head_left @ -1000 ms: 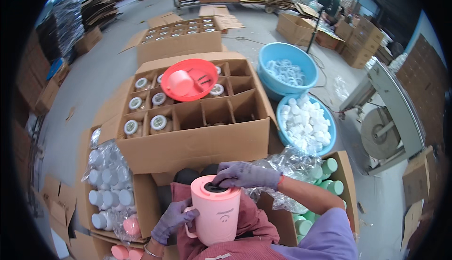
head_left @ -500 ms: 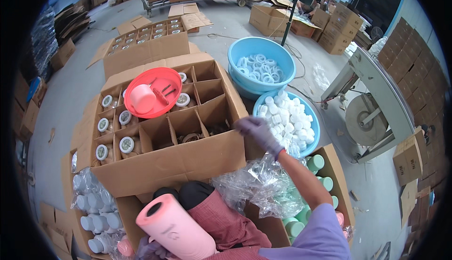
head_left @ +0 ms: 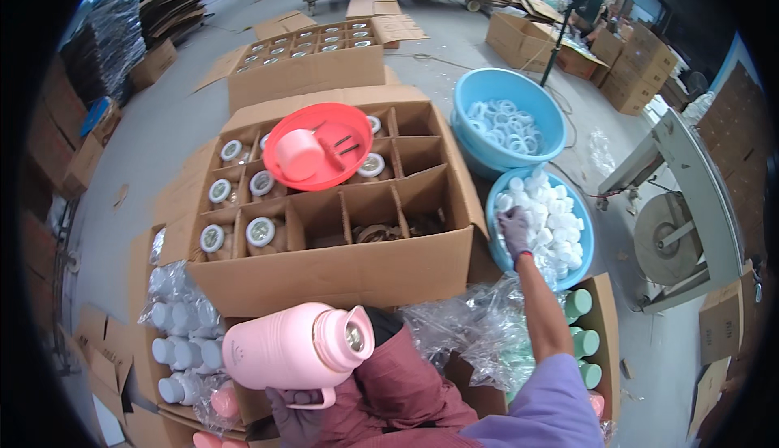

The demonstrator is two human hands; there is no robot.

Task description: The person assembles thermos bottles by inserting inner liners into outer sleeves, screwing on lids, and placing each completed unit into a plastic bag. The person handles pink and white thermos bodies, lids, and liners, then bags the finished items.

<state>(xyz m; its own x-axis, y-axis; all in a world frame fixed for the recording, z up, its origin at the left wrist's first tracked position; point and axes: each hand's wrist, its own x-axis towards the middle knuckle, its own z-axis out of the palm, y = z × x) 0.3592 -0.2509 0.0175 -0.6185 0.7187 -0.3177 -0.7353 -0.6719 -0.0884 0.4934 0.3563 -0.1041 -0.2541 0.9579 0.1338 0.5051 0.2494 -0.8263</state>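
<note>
My gloved left hand (head_left: 296, 417) is closed at the handle side of a pink vacuum jug (head_left: 280, 347). The jug lies tilted over my lap, its open mouth and spout facing right. My gloved right hand (head_left: 514, 233) is down in a blue tub (head_left: 590, 241) heaped with white plastic stoppers (head_left: 558, 225). Its fingers are curled onto a stopper, which they partly hide. In front of me stands a divided carton (head_left: 333, 273) with several white-rimmed jugs in its cells. A red basin (head_left: 357, 127) rests on top, holding a pink cup (head_left: 299, 154) and small dark-tipped tools.
Behind the stopper tub, another blue tub (head_left: 461, 135) holds pale rings (head_left: 505, 123). Crumpled clear plastic (head_left: 462, 322) lies by my right arm, near green-lidded jugs (head_left: 584, 342). White-lidded items (head_left: 185, 351) fill a carton at left. A grey machine frame (head_left: 702, 204) stands at right.
The pink jug has turned from showing its base to showing its open mouth at the right. My right hand has moved from the carton's corner into the stopper tub. The view has shifted.
</note>
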